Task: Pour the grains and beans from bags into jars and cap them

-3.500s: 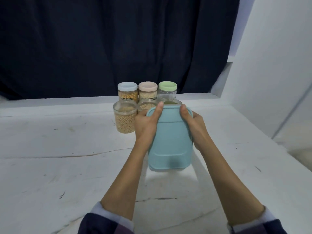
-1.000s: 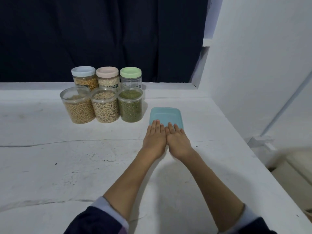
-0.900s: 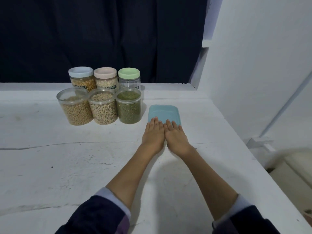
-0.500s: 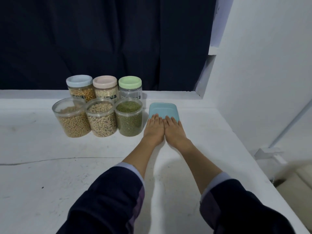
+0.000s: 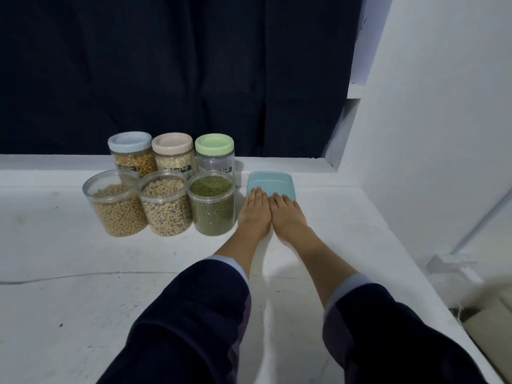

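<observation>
Left hand (image 5: 254, 210) and right hand (image 5: 286, 214) are lying flat, fingers straight, grasping nothing, fingertips resting on the blue tray (image 5: 270, 182). Uncapped green-bean jar (image 5: 212, 202) is standing just left of the left hand.

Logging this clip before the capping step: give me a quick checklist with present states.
1. Front jars filled: soybean jar, pale bean jar, mung jar: ok.
2. Front jars capped: not ok, all three open.
3. Spare lids in view: not ok, none seen.
4. Hands free: left hand and right hand lie flat, fingertips on the blue tray: ok.
5. Green-lid jar contents: looks empty, cannot tell.
</observation>
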The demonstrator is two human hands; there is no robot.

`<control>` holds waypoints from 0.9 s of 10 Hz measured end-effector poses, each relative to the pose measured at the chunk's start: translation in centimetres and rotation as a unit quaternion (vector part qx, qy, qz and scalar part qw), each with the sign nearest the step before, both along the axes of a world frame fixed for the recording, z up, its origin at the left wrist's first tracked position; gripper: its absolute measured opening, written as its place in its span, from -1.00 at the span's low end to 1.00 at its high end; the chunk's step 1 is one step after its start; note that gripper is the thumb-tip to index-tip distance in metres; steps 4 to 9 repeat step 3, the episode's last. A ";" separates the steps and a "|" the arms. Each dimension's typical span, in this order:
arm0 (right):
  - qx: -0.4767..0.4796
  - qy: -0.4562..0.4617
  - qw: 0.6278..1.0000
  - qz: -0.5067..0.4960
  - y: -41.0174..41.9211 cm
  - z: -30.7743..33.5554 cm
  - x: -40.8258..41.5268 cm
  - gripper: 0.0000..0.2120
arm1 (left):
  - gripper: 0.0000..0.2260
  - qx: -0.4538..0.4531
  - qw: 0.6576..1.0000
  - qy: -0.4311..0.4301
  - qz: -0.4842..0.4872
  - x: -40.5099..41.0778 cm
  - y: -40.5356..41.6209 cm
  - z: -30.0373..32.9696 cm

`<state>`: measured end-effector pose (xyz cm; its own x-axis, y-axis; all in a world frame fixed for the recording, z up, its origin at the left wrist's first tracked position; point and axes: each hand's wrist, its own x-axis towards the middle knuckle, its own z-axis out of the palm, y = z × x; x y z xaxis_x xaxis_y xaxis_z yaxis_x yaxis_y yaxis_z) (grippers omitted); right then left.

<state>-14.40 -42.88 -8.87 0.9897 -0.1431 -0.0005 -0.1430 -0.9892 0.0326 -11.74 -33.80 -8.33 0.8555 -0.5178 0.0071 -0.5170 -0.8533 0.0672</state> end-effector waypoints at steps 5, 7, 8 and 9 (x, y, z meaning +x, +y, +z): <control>0.211 -0.049 0.974 0.060 -4.1 8.0 -4.0 -0.31 | -0.38 -0.108 0.992 -0.060 -0.027 -4.8 3.6 0.5; 0.211 -0.049 0.974 0.060 -4.1 8.0 -4.0 -0.31 | -0.38 -0.108 0.992 -0.060 -0.027 -4.8 3.6 0.5; 0.211 -0.049 0.974 0.060 -4.1 8.0 -4.0 -0.31 | -0.38 -0.108 0.992 -0.060 -0.027 -4.8 3.6 0.5; 0.211 -0.049 0.974 0.060 -4.1 8.0 -4.0 -0.31 | -0.38 -0.108 0.992 -0.060 -0.027 -4.8 3.6 0.5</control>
